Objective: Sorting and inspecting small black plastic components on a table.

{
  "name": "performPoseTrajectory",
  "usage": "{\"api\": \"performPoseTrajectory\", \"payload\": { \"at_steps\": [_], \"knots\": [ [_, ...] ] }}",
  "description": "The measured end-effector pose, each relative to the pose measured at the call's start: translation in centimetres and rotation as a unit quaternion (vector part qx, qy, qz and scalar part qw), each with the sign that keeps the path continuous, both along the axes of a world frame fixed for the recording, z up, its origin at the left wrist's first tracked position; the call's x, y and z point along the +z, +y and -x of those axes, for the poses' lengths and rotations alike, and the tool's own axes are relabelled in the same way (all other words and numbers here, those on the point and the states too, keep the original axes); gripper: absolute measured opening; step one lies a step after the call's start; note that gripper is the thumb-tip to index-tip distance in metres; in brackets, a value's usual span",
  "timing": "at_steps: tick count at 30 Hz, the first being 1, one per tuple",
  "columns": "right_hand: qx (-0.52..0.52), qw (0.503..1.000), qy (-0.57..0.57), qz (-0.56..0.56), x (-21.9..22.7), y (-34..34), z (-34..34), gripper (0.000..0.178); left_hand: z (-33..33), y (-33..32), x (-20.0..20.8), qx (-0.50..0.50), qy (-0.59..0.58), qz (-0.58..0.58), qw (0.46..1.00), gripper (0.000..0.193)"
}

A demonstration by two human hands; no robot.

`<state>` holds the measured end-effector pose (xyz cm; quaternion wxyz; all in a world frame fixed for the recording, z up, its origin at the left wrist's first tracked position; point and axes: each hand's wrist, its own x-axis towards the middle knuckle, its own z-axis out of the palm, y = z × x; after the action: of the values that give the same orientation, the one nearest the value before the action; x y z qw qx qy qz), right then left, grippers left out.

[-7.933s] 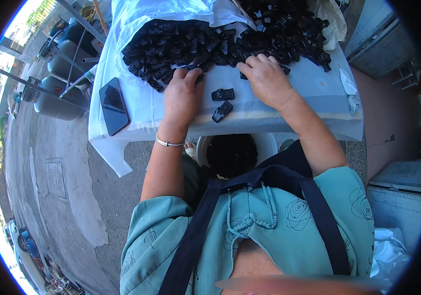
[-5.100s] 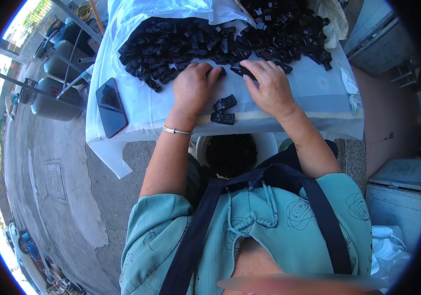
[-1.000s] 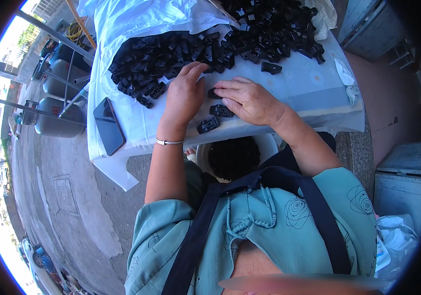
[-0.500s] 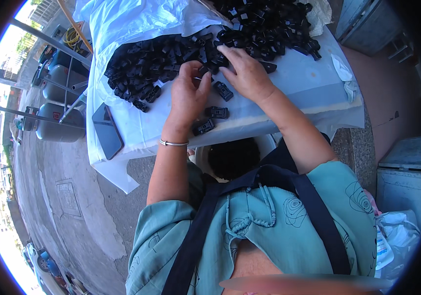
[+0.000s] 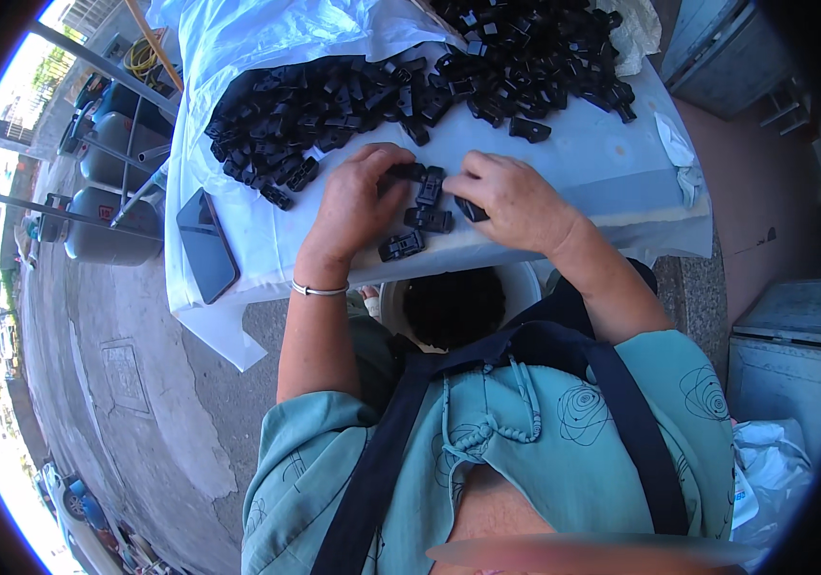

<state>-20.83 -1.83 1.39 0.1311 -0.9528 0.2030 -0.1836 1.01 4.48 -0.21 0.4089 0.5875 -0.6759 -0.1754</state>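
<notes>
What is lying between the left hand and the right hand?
A few loose black parts lie on the white sheet between the left hand and the right hand, as the head view shows.

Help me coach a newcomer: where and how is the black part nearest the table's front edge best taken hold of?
Probably pinch the black part across its middle, by its two long sides, coming from above and the front-left. It lies on the covered table, its longer axis slanting mostly left to right; a neighbouring part crowds its far right, leaving its near side freer.
</notes>
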Motion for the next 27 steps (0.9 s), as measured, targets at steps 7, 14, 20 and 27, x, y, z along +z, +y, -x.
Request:
{"api": "performPoseTrajectory", "payload": {
  "at_steps": [7,14,20,27],
  "knots": [
    [-0.187,0.978,-0.048,-0.077,-0.5,-2.1,0.0,0.03,0.8,-0.3,0.2,-0.068,-0.017,-0.051,0.996,0.037],
    [-0.154,0.985,-0.037,-0.064,-0.7,-1.6,-0.6,0.022,1.5,-0.1,0.3,-0.018,0.029,-0.067,0.997,0.053],
    [-0.05,0.997,-0.053,-0.025,-0.8,-0.3,-2.0,0.034,1.8,-0.1,0.2,-0.025,0.013,-0.065,0.997,0.069],
    [0.02,0.989,-0.131,-0.061,-1.8,-0.5,-1.1,0.038,1.8,-0.1,0.6,-0.027,-0.002,-0.073,0.997,0.071]
  ]
}}
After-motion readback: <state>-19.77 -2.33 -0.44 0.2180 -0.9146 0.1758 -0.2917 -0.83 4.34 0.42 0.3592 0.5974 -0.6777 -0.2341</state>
